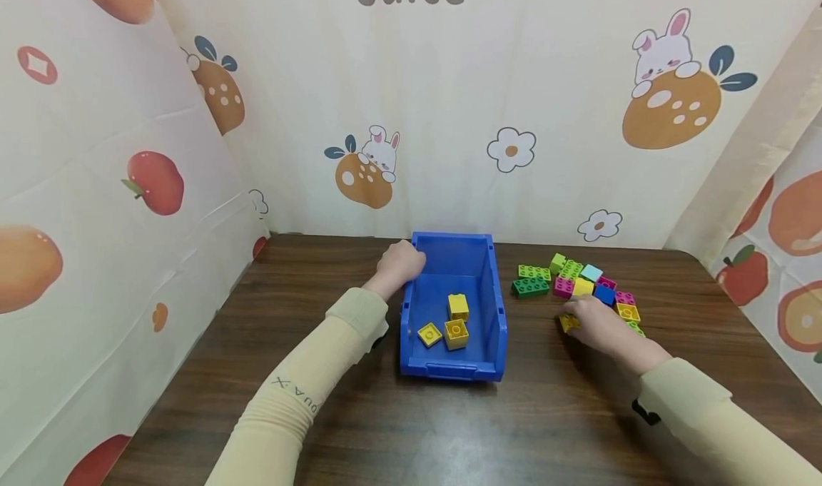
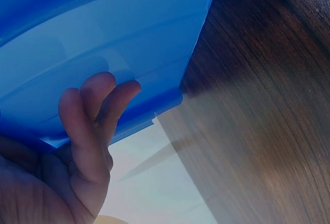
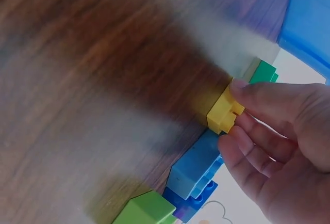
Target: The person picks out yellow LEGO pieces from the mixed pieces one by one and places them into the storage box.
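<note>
A blue plastic bin (image 1: 499, 315) stands mid-table with its low side toward me; three yellow toy bricks (image 1: 456, 336) lie inside. My left hand (image 1: 401, 261) grips the bin's left side near the back corner; in the left wrist view its fingers (image 2: 87, 131) lie along the blue wall, the thumb hidden. On the right, my right hand (image 1: 600, 323) pinches a yellow building brick (image 3: 221, 111) between thumb and fingers, close over the tabletop at the front of a brick cluster. Within that cluster, a blue brick (image 1: 604, 295) and another yellow brick (image 1: 582, 288) sit just behind the hand.
Several more bricks lie right of the bin: a dark green one (image 1: 530, 287), a lime one (image 1: 534, 272), a light blue one (image 1: 591, 273) and a magenta one (image 1: 563, 287). A printed curtain (image 1: 443, 115) hangs along the back edge of the brown table (image 1: 539, 414).
</note>
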A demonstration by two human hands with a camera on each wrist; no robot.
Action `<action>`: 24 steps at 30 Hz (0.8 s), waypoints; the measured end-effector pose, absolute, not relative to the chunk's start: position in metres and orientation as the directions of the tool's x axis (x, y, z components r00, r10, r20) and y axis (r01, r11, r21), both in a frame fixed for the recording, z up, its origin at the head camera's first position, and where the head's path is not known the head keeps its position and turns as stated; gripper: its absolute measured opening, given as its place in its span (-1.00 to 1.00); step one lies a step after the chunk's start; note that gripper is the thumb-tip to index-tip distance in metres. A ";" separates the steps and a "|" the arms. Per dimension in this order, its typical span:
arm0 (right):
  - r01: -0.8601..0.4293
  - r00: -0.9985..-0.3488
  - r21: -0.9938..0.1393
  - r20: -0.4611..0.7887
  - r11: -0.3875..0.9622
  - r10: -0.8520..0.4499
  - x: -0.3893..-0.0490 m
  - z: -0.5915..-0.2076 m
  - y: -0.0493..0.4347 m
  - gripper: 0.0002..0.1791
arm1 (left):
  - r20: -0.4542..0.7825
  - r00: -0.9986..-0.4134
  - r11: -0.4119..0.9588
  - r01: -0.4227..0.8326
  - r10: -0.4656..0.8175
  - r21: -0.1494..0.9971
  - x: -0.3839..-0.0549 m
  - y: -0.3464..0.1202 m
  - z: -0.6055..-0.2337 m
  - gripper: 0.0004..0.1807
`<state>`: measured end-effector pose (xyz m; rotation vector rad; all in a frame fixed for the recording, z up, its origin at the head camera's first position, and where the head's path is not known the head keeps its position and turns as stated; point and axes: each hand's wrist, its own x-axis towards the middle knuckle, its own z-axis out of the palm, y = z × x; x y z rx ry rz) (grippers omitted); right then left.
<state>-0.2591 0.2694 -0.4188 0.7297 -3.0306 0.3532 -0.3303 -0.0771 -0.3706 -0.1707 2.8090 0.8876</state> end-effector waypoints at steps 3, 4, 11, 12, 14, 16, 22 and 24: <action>-0.457 -0.887 -0.214 0.043 0.863 -0.459 -0.261 -0.419 0.270 -0.66 | -0.210 -0.976 0.816 -0.162 -0.051 0.555 -0.331 -0.077 -0.370 -0.63; -0.459 -0.886 -0.215 0.037 0.862 -0.463 -0.262 -0.418 0.270 -0.66 | -0.210 -0.976 0.816 -0.162 -0.051 0.554 -0.331 -0.077 -0.370 -0.63; -0.475 -0.876 -0.205 0.021 0.856 -0.482 -0.264 -0.417 0.271 -0.67 | -0.209 -0.977 0.812 -0.159 -0.047 0.562 -0.330 -0.078 -0.370 -0.64; -0.475 -0.876 -0.204 0.021 0.856 -0.481 -0.265 -0.417 0.271 -0.67 | -0.210 -0.977 0.811 -0.160 -0.047 0.563 -0.330 -0.078 -0.370 -0.64; -0.476 -0.876 -0.203 0.018 0.856 -0.482 -0.265 -0.417 0.271 -0.67 | -0.211 -0.976 0.809 -0.162 -0.049 0.565 -0.330 -0.078 -0.370 -0.64; -0.468 -0.880 -0.204 0.011 0.860 -0.476 -0.265 -0.417 0.271 -0.66 | -0.212 -0.976 0.810 -0.165 -0.051 0.563 -0.330 -0.077 -0.370 -0.63; -0.457 -0.885 -0.188 0.001 0.869 -0.465 -0.264 -0.414 0.268 -0.67 | -0.210 -0.976 0.814 -0.161 -0.050 0.558 -0.331 -0.078 -0.371 -0.64; -0.456 -0.886 -0.187 0.006 0.870 -0.463 -0.264 -0.411 0.267 -0.67 | -0.208 -0.977 0.811 -0.158 -0.046 0.564 -0.331 -0.078 -0.371 -0.64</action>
